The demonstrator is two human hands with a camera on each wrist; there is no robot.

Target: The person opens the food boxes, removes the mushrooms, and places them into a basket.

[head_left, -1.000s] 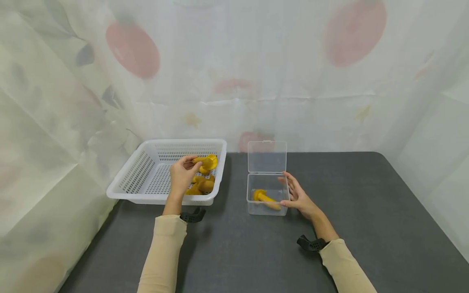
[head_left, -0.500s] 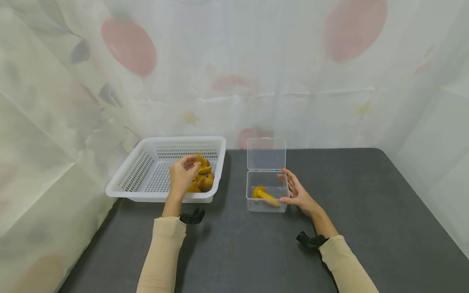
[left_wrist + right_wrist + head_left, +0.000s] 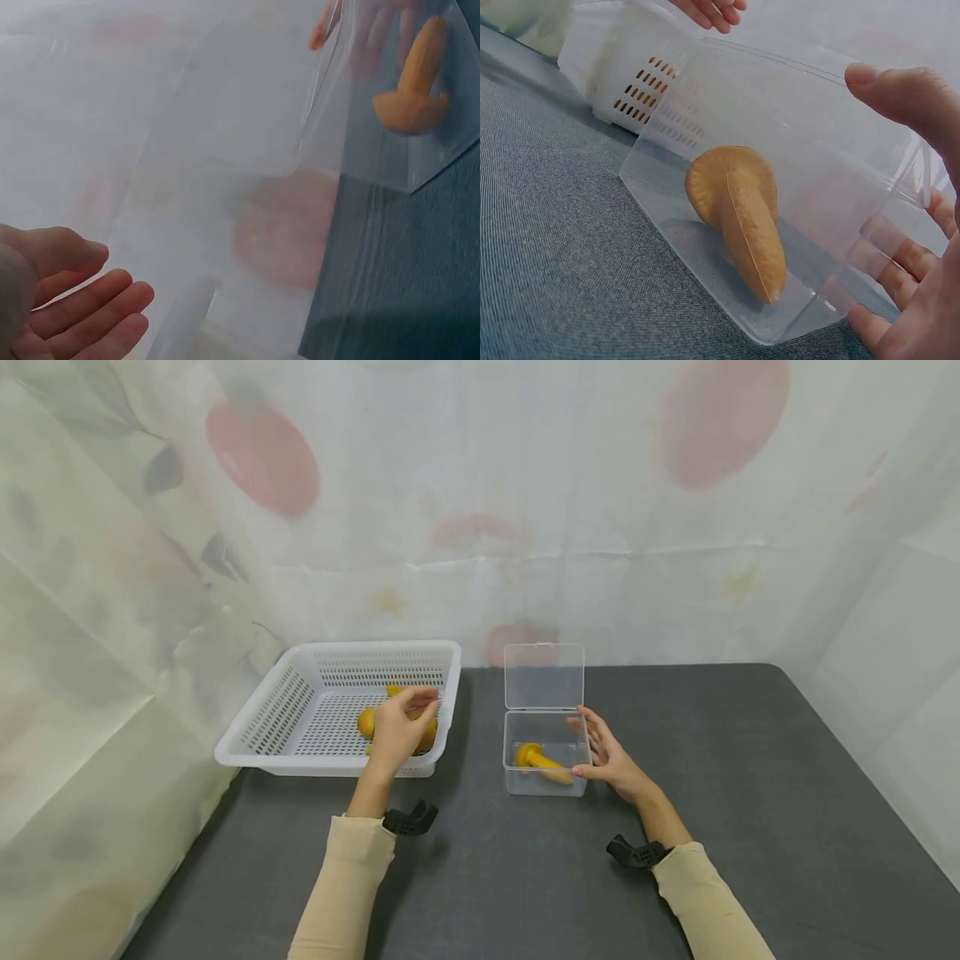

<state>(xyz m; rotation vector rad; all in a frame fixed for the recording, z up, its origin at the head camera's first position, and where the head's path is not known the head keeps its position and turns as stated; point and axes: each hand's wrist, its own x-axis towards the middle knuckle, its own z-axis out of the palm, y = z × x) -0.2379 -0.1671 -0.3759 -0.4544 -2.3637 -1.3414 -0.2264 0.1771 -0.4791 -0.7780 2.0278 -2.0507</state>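
My left hand (image 3: pixel 397 731) hovers over the right part of a white perforated plastic basket (image 3: pixel 247 758). Nothing is between its loosely bent fingers in the left wrist view. Yellow-brown mushrooms (image 3: pixel 366 722) lie in the basket below, partly hidden by that hand. My right hand (image 3: pixel 613 770) holds a clear plastic box (image 3: pixel 521 785) at its right side, thumb near the front rim and fingers round the side. Inside lies one mushroom (image 3: pixel 746 225), cap and stem both visible through the wall.
The box's hinged clear lid (image 3: pixel 543 677) stands raised at the back. A dark grey table (image 3: pixel 480 877) carries both containers, with a gap between them. Printed curtains (image 3: pixel 480 485) hang behind and at the sides.
My left hand held a mushroom over the basket, then released it among the others and moved slightly right and down. A mushroom now shows left of that hand. The right hand stays on the box.
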